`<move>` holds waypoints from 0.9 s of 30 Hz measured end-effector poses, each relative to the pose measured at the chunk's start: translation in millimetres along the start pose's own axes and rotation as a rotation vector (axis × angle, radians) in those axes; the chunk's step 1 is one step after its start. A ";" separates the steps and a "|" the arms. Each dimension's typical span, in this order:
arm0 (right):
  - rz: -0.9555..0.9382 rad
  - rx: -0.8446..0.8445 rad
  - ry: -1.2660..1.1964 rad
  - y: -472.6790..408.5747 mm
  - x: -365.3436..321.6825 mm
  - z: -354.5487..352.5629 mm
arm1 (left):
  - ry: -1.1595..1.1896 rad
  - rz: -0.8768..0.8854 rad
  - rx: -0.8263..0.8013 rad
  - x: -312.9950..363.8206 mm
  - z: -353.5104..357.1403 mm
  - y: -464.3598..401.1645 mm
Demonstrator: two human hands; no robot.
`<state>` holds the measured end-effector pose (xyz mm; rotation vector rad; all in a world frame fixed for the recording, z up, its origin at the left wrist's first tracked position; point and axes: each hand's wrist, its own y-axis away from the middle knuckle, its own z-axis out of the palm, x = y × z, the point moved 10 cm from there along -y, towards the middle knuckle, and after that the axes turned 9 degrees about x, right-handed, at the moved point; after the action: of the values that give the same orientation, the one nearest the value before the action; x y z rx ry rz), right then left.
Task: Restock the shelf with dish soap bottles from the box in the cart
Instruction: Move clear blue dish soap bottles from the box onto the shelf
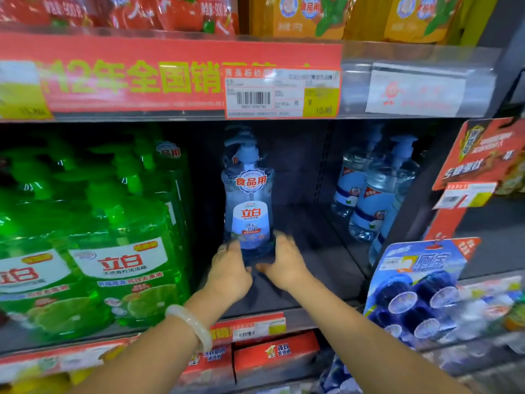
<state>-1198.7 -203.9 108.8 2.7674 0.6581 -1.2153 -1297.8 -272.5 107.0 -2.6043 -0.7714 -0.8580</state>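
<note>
The base of a clear blue dish soap bottle (pixel 250 206) is gripped from both sides — left hand (pixel 228 273) and right hand (pixel 284 264), fingers curled around it. The bottle is stood upright on the dark shelf (pixel 321 251), between green bottles (pixel 119 245) and 3 similar blue bottles (pixel 372 194) — well apart from these.

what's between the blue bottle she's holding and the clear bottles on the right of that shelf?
Nothing: in the head view only bare dark shelf lies between the held blue bottle and the clear bottles. Both hands are at the bottle's base.
</note>
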 end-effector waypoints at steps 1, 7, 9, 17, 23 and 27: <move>-0.038 -0.010 0.041 8.7 -1.1 0.9 | -0.056 0.040 -0.015 4.3 3.4 6.6; -0.138 -0.019 0.227 65.6 16.1 -8.4 | -0.238 0.303 -0.137 42.7 37.6 57.7; -0.131 -0.001 0.245 86.2 32.9 -22.5 | -0.286 0.409 -0.186 66.7 53.9 80.3; 0.030 -0.036 0.362 164.5 136.0 -108.7 | -0.521 0.729 -0.383 165.7 132.0 176.4; 0.304 0.091 0.433 251.3 259.4 -237.1 | -0.475 0.891 -0.497 276.0 230.2 277.1; 0.452 0.161 0.525 324.2 337.1 -333.8 | -0.403 0.977 -0.590 360.3 299.7 354.8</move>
<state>-635.5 -306.3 58.7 3.1364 -0.0740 -0.4746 -712.3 -290.9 58.6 -3.1168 0.8090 -0.2621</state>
